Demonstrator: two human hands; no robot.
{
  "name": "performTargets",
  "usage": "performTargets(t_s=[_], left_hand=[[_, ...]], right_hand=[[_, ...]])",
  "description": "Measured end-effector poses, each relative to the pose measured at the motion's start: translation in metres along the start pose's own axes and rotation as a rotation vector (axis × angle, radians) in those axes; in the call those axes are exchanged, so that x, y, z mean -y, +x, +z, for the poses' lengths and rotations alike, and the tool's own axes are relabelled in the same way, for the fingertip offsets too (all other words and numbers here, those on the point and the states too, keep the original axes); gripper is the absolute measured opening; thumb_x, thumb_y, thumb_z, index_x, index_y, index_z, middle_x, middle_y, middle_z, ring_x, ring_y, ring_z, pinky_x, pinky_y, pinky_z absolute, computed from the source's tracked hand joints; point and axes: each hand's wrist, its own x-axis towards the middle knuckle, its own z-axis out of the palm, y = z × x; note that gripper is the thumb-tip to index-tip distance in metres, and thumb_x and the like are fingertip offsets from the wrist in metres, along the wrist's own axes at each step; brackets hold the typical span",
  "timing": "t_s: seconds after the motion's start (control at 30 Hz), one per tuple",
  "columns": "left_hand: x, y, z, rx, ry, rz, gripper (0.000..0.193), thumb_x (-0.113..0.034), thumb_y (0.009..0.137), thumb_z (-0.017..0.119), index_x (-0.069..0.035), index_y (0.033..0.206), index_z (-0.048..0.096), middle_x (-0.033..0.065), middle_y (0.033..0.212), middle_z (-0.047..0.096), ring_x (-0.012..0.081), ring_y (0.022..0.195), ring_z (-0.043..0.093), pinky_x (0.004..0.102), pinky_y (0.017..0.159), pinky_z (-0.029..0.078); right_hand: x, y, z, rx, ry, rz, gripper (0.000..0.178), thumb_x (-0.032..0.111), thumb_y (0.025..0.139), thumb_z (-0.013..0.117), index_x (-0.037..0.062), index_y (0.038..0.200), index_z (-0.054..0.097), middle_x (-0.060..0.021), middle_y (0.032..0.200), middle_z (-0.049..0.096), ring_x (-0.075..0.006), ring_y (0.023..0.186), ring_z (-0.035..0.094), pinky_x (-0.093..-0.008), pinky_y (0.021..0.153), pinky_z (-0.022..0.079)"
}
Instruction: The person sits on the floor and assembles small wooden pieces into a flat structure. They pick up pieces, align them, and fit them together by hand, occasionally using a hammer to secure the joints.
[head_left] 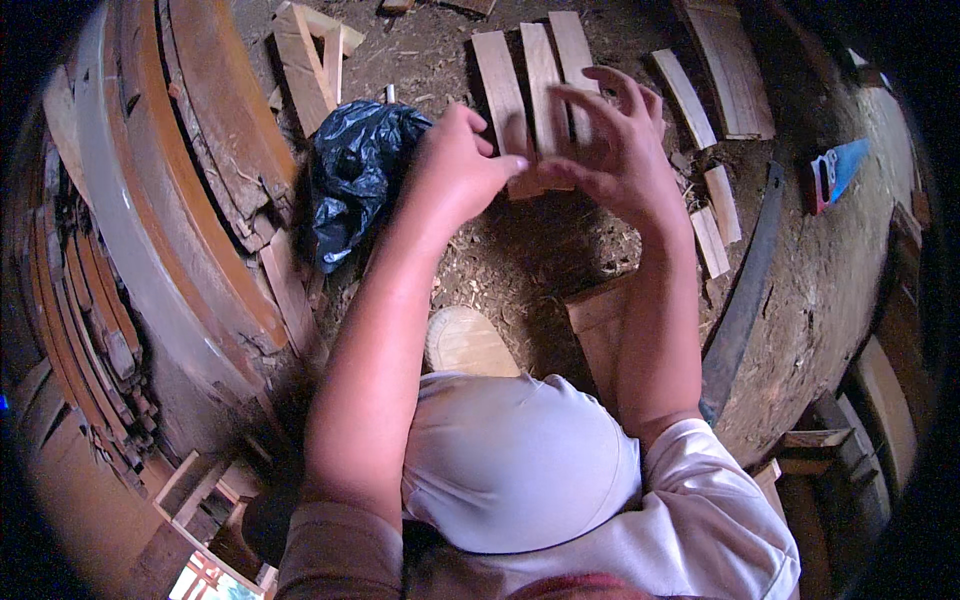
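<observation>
Both hands are raised over wooden slats on the ground. My left hand [459,170] is at the near end of the left slat [497,80], its thumb apart from the bent fingers and nothing visible between them. My right hand [625,150] has its fingers spread and curved, slightly blurred, over the near ends of the middle slat [540,70] and the right slat [572,45]. Whether either hand touches the wood I cannot tell. A short crosswise wood piece [540,183] shows between the hands, partly hidden by them.
A crumpled black plastic bag [358,165] lies beside my left forearm. Long boards [225,90] are stacked at the left. On the right are short wood offcuts [710,240], a long saw blade [755,265] and a blue-and-red object [838,173]. Wood shavings cover the dirt floor [490,265].
</observation>
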Motion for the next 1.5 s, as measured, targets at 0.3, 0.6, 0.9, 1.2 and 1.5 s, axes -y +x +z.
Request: performTargets(t_s=[0.3,0.6,0.9,1.2,1.5], left_hand=[[0.008,-0.022,0.001,0.114,0.221,0.363,0.109,-0.015,0.069,0.092,-0.019,0.16,0.031,0.0237,0.14,0.043,0.0462,0.136,0.041,0.0491,0.119,0.038],[0.021,-0.017,0.014,0.014,0.114,0.393,0.098,-0.012,0.075,0.088,-0.014,0.158,0.035,0.0226,0.143,0.041,0.0458,0.134,0.041,0.0495,0.119,0.037],[0.024,-0.014,0.017,-0.061,0.096,0.424,0.093,-0.012,0.074,0.088,-0.011,0.154,0.041,0.021,0.139,0.047,0.044,0.132,0.044,0.0488,0.117,0.039],[0.026,0.007,0.002,-0.096,0.073,0.51,0.045,-0.013,0.089,0.073,-0.004,0.132,0.065,0.0147,0.11,0.067,0.034,0.111,0.064,0.0432,0.102,0.048],[0.01,0.024,0.016,-0.144,-0.002,0.085,0.056,-0.021,0.08,0.089,0.005,0.123,0.064,0.0159,0.099,0.076,0.0233,0.087,0.074,0.0373,0.079,0.06]], right_hand=[[0.007,-0.008,-0.008,0.149,-0.173,-0.072,0.086,0.034,0.054,0.096,0.0342,0.135,0.069,-0.0166,0.158,0.043,-0.0458,0.149,0.03,-0.0608,0.119,0.029],[-0.004,-0.006,0.004,0.164,-0.035,-0.022,0.075,0.027,0.066,0.092,0.0369,0.137,0.068,-0.0131,0.162,0.041,-0.0432,0.148,0.035,-0.0578,0.121,0.031],[-0.004,-0.006,0.004,0.173,-0.02,-0.02,0.072,0.025,0.072,0.09,0.0376,0.139,0.068,-0.0142,0.163,0.041,-0.0427,0.148,0.037,-0.0558,0.121,0.032],[-0.014,-0.006,0.009,0.161,-0.004,-0.07,0.065,0.018,0.077,0.084,0.0335,0.138,0.069,-0.011,0.161,0.045,-0.0399,0.145,0.043,-0.0553,0.119,0.034],[-0.012,-0.009,0.011,0.174,-0.076,-0.015,0.073,0.008,0.076,0.083,0.0377,0.14,0.066,-0.005,0.165,0.041,-0.0347,0.15,0.038,-0.0562,0.121,0.034]])
